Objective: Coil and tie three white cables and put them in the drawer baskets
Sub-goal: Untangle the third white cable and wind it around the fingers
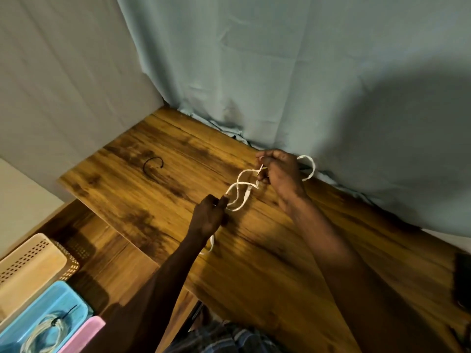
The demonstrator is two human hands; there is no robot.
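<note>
Above the wooden desk point(158, 200), a white cable point(242, 189) is held looped btwn both hands: one end is pinched by the left hand point(209, 217), the other part is gripped by the right hand point(280, 169), w/ a loop sticking out past it by the curtain point(280, 72). At lower left, a 2nd coiled cable point(46, 332), tied w/ a black tie, is seen in the blue basket point(76, 299), btwn a beige basket point(28, 266) & a pink one point(84, 335). A black tie point(152, 164) is left on the desk, well apart from the hands.

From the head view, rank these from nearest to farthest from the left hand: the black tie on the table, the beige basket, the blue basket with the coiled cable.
From the left hand:
1. Black tie, on the table, up and to the left.
2. Beige basket, in the drawer at the lower left.
3. Blue basket, at the bottom left corner, holding a coiled cable.
</note>
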